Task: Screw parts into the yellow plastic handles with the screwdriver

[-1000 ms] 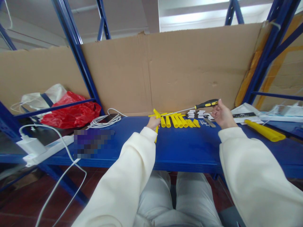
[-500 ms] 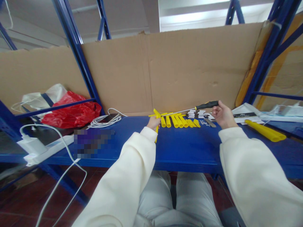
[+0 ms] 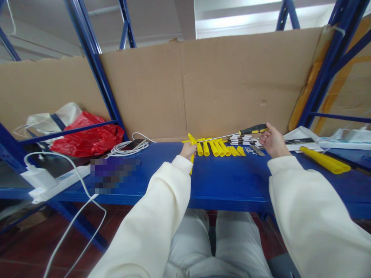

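Note:
My left hand [image 3: 189,150] is closed around a yellow plastic piece [image 3: 191,138] whose arms stick out above, beside and below the fingers. At the far right end of a long screwdriver [image 3: 252,129], my right hand [image 3: 274,142] pinches the black and yellow handle. The shaft runs left, nearly level, and its tip meets the yellow piece by my left hand. Several yellow tapered pieces [image 3: 215,148] lie in a row behind and to the right of that hand. Smaller yellow pieces [image 3: 236,151] continue the row. Small white-and-dark parts [image 3: 240,139] are stacked behind the screwdriver.
On the blue shelf [image 3: 228,181], a metal strip [image 3: 257,150] and small white bits lie near my right hand. A large yellow tube [image 3: 326,160] is farther right. Coiled white cable [image 3: 129,148], a red bag [image 3: 87,135] and a power strip [image 3: 59,183] are leftward. Cardboard [image 3: 232,85] stands behind.
The screwdriver handle has turned a little about its own axis, showing more yellow, and my right fingers have shifted slightly. My left hand and the yellow piece stay in place.

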Motion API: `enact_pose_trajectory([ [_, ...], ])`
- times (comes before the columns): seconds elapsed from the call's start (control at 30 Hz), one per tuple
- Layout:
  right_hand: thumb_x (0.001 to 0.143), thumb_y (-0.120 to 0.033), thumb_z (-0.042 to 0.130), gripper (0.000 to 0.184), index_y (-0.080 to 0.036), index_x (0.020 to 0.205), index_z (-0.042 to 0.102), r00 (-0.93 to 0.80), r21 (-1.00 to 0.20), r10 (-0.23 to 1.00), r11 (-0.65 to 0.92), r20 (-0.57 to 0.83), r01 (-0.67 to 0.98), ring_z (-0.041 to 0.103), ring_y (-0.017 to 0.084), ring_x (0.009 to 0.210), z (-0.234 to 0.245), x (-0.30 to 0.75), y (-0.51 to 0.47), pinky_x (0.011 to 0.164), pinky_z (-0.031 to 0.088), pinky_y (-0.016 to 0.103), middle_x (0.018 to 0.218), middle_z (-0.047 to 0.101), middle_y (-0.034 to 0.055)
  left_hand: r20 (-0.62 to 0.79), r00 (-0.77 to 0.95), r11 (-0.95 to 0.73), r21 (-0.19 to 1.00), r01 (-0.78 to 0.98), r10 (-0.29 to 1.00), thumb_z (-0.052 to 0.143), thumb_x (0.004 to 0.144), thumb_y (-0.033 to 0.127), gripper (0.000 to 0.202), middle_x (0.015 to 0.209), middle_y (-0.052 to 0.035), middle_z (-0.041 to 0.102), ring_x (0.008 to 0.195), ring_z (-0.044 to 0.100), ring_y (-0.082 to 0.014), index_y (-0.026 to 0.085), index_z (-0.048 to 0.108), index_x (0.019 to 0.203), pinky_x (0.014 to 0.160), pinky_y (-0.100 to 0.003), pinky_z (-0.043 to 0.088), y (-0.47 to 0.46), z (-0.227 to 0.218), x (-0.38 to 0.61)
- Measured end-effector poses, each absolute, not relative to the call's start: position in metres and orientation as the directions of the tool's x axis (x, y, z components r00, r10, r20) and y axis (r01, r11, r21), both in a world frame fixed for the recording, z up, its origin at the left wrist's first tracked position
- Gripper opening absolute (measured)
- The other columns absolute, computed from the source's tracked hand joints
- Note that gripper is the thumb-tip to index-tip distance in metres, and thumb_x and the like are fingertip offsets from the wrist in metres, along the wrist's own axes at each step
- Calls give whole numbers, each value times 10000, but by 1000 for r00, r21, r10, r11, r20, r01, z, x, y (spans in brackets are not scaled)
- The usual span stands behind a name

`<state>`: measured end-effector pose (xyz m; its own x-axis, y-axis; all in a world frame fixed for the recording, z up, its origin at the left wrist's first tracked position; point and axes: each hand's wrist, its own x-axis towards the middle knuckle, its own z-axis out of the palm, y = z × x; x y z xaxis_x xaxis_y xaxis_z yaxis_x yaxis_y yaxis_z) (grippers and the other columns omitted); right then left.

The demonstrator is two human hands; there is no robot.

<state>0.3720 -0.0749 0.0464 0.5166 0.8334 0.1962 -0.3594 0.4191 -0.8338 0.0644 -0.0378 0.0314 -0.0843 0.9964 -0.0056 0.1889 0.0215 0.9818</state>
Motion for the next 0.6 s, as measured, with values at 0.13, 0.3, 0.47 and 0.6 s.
enact_pose_trajectory([
  [0.13, 952, -381, 729, 482, -251, 695, 341, 503, -823, 850, 394, 158, -409, 305, 81, 381, 48, 371, -76, 329, 291, 196, 479, 334, -88, -4, -79, 19, 982, 190, 997, 670, 901, 67, 150, 459, 93, 407, 388, 413, -87, 174, 615, 811, 449, -220, 324, -36, 31, 64],
  [0.3, 924, -367, 727, 544, -263, 681, 252, 487, -818, 854, 406, 181, -408, 300, 100, 381, 45, 376, -72, 322, 283, 220, 465, 304, -76, 0, -80, 16, 981, 195, 997, 722, 899, 147, 55, 477, 88, 428, 396, 429, -97, 152, 668, 912, 456, -226, 355, -34, 29, 63],
  [0.47, 906, -394, 734, 540, -272, 679, 259, 488, -812, 852, 413, 186, -411, 293, 108, 368, 44, 377, -69, 309, 257, 230, 447, 285, -77, 2, -75, 14, 978, 207, 997, 652, 916, 96, 54, 473, 83, 430, 400, 426, -103, 141, 678, 930, 469, -230, 368, -33, 29, 63],
  [0.6, 922, -399, 721, 509, -258, 682, 294, 516, -814, 842, 406, 156, -416, 304, 96, 359, 46, 372, -72, 317, 255, 216, 441, 301, -81, 5, -74, 10, 978, 209, 997, 629, 911, 61, 91, 471, 84, 428, 398, 420, -101, 143, 667, 904, 467, -229, 360, -34, 29, 63],
])
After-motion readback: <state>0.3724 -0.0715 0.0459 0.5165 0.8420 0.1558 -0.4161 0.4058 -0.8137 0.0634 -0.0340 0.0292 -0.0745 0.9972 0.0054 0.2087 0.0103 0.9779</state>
